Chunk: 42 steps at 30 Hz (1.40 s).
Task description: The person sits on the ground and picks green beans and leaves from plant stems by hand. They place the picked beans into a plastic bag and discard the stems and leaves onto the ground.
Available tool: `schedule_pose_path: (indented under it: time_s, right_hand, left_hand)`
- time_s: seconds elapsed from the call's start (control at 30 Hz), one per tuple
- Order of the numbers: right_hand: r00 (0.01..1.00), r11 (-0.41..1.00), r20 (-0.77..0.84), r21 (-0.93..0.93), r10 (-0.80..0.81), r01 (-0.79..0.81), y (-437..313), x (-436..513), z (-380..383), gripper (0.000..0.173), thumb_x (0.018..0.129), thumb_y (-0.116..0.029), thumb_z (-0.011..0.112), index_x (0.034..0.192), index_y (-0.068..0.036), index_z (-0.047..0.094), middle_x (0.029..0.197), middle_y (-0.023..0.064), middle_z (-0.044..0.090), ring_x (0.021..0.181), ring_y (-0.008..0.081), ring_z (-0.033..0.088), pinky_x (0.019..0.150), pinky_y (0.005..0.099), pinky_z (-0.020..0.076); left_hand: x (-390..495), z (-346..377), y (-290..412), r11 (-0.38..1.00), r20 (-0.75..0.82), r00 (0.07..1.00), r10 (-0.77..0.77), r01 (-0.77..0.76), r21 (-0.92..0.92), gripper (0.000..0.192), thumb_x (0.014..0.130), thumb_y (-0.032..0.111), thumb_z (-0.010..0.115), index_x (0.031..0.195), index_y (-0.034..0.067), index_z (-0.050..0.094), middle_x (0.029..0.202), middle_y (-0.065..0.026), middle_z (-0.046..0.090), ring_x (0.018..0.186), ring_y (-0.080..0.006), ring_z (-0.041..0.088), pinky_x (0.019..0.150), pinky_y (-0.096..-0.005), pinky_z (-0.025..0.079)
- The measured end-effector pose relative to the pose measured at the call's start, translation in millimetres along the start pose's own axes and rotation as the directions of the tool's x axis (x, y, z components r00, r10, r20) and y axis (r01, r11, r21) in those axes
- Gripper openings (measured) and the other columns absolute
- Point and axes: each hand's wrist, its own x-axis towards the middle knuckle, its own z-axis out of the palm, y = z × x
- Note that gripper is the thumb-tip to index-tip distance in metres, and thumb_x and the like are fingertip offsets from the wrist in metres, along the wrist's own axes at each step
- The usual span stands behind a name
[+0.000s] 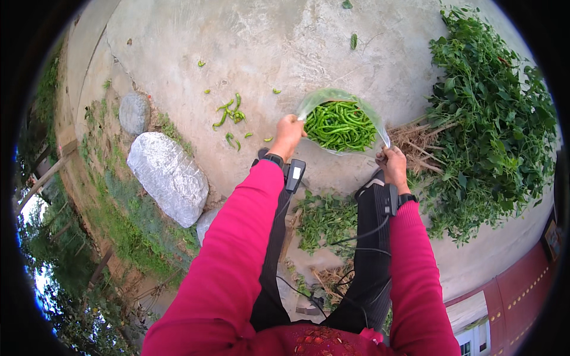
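A clear plastic bag [331, 94] stands with its mouth spread wide on the concrete, full of long green chili peppers [340, 127]. My left hand [289, 133] grips the bag's rim on the left side, and my right hand [392, 162] pinches the rim at the lower right. Both wrists wear dark bands with small black devices and cables. A few loose green peppers [231, 113] lie on the concrete to the left of the bag.
Uprooted pepper plants [485, 120] are heaped at the right, roots towards the bag. Large grey rocks [168, 178] edge a weedy strip at the left. Picked leafy greens [325, 218] lie between my legs, near loose black cables. A red studded door [512, 293] is at the lower right.
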Motion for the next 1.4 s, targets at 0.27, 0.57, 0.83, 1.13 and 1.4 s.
schedule_pose_path:
  time_s: [0.27, 0.57, 0.83, 1.13, 1.4]
  right_hand:
    - [0.996, 0.998, 0.079, 0.051, -0.044, 0.04, -5, 6, -12, 0.007, 0.09, -0.007, 0.049, 0.093, -0.003, 0.055, 0.077, 0.0053, 0.059, 0.076, 0.0138, 0.058, 0.067, 0.0314, 0.0515]
    - [0.981, 0.998, 0.186, -0.015, -0.049, 0.053, -5, 10, -15, 0.007, 0.092, -0.01, 0.051, 0.093, -0.006, 0.057, 0.082, 0.0019, 0.059, 0.077, 0.0116, 0.059, 0.071, 0.0276, 0.0491]
    - [0.981, 0.989, 0.171, 0.13, -0.087, 0.065, 5, -5, -13, 0.013, 0.091, -0.007, 0.051, 0.101, -0.001, 0.057, 0.089, 0.0036, 0.059, 0.084, 0.0133, 0.06, 0.077, 0.0296, 0.0517]
    - [0.98, 0.958, 0.13, 0.263, -0.151, 0.112, -6, 3, -8, 0.009, 0.092, -0.009, 0.051, 0.097, -0.004, 0.057, 0.09, 0.0059, 0.062, 0.091, 0.0157, 0.059, 0.087, 0.0356, 0.0468]
    - [0.947, 0.966, 0.243, -0.097, -0.209, 0.238, 10, -13, 10, 0.025, 0.085, -0.001, 0.058, 0.109, 0.005, 0.057, 0.1, 0.005, 0.063, 0.092, 0.0114, 0.057, 0.083, 0.024, 0.0428]
  left_hand:
    - [17, -10, 4, 0.997, -0.154, 0.988, -0.014, 0.002, -0.079, 0.016, 0.085, 0.007, 0.053, 0.093, -0.006, 0.058, 0.067, -0.0088, 0.06, 0.058, -0.0152, 0.06, 0.059, -0.03, 0.047]
    - [-2, 36, 48, 0.467, 0.086, 0.654, 0.752, -0.62, 0.63, 0.044, 0.08, 0.014, 0.061, 0.119, -0.003, 0.049, 0.129, -0.0236, 0.047, 0.115, -0.0362, 0.049, 0.097, -0.0431, 0.039]
    - [53, 102, 49, 0.511, 0.08, 0.908, 0.411, -0.302, 0.805, 0.065, 0.081, 0.034, 0.065, 0.13, -0.003, 0.042, 0.133, -0.0197, 0.044, 0.127, -0.0318, 0.037, 0.106, -0.0466, 0.027]
    - [44, 117, 14, 0.221, 0.428, 0.761, 0.487, -0.581, 0.783, 0.066, 0.081, 0.033, 0.064, 0.134, 0.002, 0.04, 0.137, -0.0155, 0.042, 0.13, -0.0361, 0.034, 0.108, -0.054, 0.02]
    - [58, 115, 45, 0.37, 0.327, 0.799, 0.505, -0.543, 0.754, 0.061, 0.084, 0.029, 0.061, 0.134, 0.001, 0.04, 0.137, -0.0172, 0.042, 0.131, -0.0361, 0.033, 0.108, -0.0511, 0.023]
